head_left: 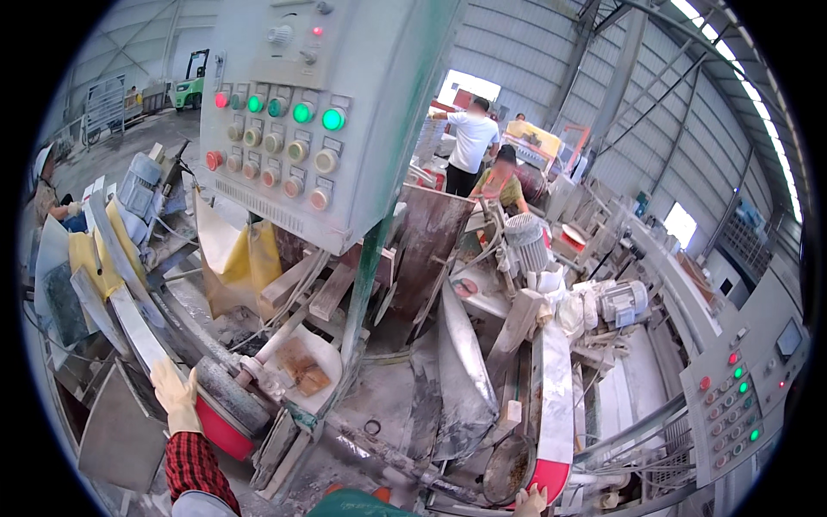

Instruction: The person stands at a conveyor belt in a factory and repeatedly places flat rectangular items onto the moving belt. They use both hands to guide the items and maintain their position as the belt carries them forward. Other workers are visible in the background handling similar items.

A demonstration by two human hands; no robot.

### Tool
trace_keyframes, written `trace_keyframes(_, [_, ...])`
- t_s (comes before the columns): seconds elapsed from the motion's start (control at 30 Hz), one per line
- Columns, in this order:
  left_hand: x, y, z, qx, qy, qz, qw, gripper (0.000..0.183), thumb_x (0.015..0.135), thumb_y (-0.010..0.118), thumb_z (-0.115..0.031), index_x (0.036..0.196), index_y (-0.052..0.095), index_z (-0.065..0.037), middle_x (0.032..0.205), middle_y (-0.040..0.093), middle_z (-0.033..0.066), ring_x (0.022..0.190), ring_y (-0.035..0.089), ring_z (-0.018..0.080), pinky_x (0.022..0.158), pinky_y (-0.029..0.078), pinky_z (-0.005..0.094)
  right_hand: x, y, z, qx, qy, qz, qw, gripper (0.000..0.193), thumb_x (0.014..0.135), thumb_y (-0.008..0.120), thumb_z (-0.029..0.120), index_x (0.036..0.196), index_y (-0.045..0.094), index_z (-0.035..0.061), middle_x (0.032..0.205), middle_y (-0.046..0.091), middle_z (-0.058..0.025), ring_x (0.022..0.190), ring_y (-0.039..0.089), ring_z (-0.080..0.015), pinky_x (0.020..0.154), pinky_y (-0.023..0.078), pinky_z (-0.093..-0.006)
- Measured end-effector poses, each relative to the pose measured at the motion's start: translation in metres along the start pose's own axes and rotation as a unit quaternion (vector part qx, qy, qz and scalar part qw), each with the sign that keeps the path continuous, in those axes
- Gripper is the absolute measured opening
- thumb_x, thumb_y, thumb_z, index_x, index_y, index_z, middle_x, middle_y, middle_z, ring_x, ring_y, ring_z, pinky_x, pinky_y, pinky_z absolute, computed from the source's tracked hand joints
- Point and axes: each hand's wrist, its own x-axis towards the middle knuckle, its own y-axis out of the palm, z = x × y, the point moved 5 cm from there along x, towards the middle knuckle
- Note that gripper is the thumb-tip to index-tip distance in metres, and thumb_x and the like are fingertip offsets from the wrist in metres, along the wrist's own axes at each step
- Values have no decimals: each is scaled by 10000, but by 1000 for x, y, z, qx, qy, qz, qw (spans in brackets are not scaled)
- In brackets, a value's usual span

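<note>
My left hand (175, 396), in a cream glove with a red checked sleeve behind it, lies with its fingers stretched out on the near end of a long white strip (138, 327). The strip runs away from me along the left machine, above a red curved end piece (226, 429). At the lower edge, my right hand (530, 501) shows only in part. Its fingers are apart and rest against the red curved end (551, 476) of the right machine. Another white strip (554, 388) lies on that machine, just beyond this hand.
A grey control cabinet (284, 202) with lit buttons hangs ahead, and a second control panel (749, 388) stands at right. Motors (527, 241) and wooden blocks (517, 323) crowd the machines. Co-workers (472, 142) are behind; another person (47, 185) is at far left. A green forklift (191, 86) stands farther back.
</note>
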Motion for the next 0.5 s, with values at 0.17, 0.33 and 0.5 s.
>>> trace_keyframes(0.17, [-9, 29, 12, 6, -22, 7, 1000, 648, 811, 655, -223, 1394, 401, -100, 1470, 333, 187, 1342, 287, 450, 1118, 270, 458, 0, -15, -5, 117, -22, 46, 992, 602, 946, 407, 367, 1490, 247, 168, 1558, 209, -34, 1430, 153, -184, 1163, 159, -419])
trace_keyframes(0.33, [-37, 30, 10, 6, 16, -46, 999, 612, 780, 643, -158, 1354, 438, -96, 1418, 391, 200, 1309, 324, 471, 1110, 285, 464, -9, -70, -58, -204, 45, -23, 978, 502, 938, 510, 268, 1401, 400, 108, 1354, 487, -124, 1247, 426, -201, 1048, 342, -377])
trace_keyframes(0.5, [-86, 25, 4, -5, 67, -112, 991, 513, 752, 618, -105, 1255, 515, -85, 1385, 427, 205, 1259, 367, 508, 1054, 326, 539, 49, -128, -12, -868, -179, -218, 409, 519, 946, 488, 247, 1431, 339, 135, 1244, 555, -178, 1086, 534, -273, 925, 435, -419])
